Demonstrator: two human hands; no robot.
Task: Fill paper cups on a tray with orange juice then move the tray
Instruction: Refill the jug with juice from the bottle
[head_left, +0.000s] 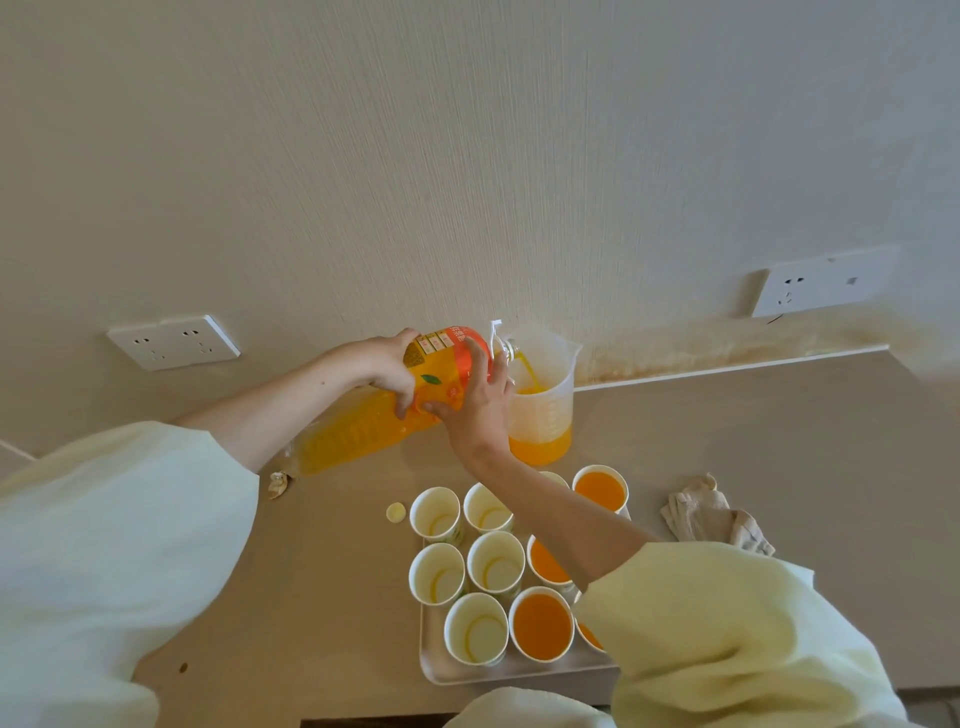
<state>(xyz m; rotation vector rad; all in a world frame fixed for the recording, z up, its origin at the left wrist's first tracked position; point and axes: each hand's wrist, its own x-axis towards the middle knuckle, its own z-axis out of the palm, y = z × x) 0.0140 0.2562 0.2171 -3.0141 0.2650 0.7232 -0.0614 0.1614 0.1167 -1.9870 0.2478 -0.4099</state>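
Left grip (382, 364) and right grip (480, 410) clasp the tilted juice bottle (358, 431), pouring into the jug (543, 410), apparently under half full.

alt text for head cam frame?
A person's left hand and right hand tilt a large juice bottle, pouring orange juice into a clear measuring jug. A tray in front holds paper cups, some filled, others empty.

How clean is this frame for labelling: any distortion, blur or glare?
Head view: wide-angle distortion tilts the white wall socket and slants the back edge of the beige countertop; lighting is soft and even, no glare; the pale yellow sleeves at the borders look soft.
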